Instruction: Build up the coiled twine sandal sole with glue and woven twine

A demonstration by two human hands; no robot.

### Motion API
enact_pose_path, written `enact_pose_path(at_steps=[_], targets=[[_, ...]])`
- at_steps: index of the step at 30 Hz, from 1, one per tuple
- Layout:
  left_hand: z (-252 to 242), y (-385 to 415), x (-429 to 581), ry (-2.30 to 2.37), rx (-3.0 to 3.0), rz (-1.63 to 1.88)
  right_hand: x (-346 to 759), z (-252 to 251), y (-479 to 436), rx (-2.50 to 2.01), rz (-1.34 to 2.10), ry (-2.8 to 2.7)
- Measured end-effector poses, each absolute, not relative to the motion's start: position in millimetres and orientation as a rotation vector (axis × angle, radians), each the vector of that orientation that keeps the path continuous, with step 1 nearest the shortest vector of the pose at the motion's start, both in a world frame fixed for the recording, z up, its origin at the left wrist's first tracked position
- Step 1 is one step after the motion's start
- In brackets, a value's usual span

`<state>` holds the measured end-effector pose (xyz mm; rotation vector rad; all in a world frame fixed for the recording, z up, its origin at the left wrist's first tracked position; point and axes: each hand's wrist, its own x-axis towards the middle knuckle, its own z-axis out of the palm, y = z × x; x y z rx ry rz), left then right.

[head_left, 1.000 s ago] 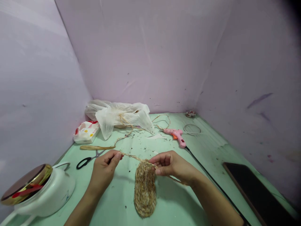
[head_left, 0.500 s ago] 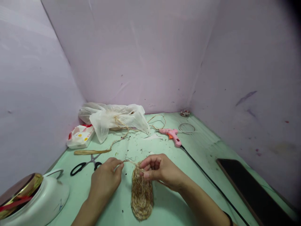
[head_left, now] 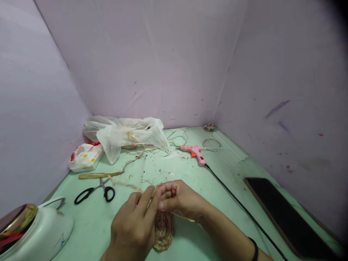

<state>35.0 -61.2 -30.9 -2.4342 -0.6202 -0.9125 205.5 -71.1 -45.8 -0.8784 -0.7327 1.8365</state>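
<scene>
A long oval piece of woven straw cord (head_left: 164, 226) lies in front of me, brown in the middle and paler at its lower end. My left hand (head_left: 134, 217) covers its upper left side, with the fingers closed on its edge. At its top right, my right hand (head_left: 178, 199) pinches the piece near its edge; the exact spot between the fingertips is hidden. A loose end of straw cord (head_left: 125, 185) sticks out to the left beyond my left hand. Another thin strand (head_left: 185, 216) passes under my right wrist.
Black-handled scissors (head_left: 102, 185) and a dry straw strip (head_left: 95, 175) lie left. Behind are a tissue pack (head_left: 86, 157) and white plastic bag (head_left: 130, 132). A pink glue gun (head_left: 193, 149) with black cable, a ring (head_left: 211, 144) and a dark phone-like slab (head_left: 285, 214) lie right.
My left hand has moved right, from drawing out the loose cord end onto the woven piece beside my right hand. The cord end now hangs free to the left. The view has shifted slightly.
</scene>
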Motion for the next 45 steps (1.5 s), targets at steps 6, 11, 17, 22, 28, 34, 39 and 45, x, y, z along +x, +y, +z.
enact_pose_path(at_steps=[6, 11, 17, 22, 28, 34, 39, 45], targets=[[-27.4, -47.8, 28.1, -1.018, -2.192, -1.039, 223.7, -40.9, -71.2, -0.937, 1.854, -0.809], [-24.0, -49.2, 26.7, -1.696, -2.216, -1.015, 220.6, -43.8, -68.3, -0.88, 1.706, -0.771], [-18.8, -55.0, 38.7, -2.439, -2.716, -0.885, 203.4, -47.8, -65.8, -1.0, 1.428, -0.727], [-24.8, -57.4, 48.4, -2.646, -2.891, -1.026, 202.1, -48.0, -65.3, -1.035, 1.418, -0.724], [-30.0, -65.6, 54.8, -2.597, -2.968, -1.098, 196.6, -48.9, -67.5, -0.902, 1.554, -0.569], [-19.0, -77.1, 61.1, -2.499, -3.053, -1.242, 193.1, -45.5, -70.0, -0.84, 1.692, -0.401], [-16.1, -76.5, 57.3, -2.353, -3.215, -1.267, 194.6, -43.4, -68.9, -0.843, 1.716, -0.399], [-20.1, -72.4, 54.0, -2.296, -3.335, -1.134, 194.6, -45.7, -69.7, -0.849, 1.691, -0.412]])
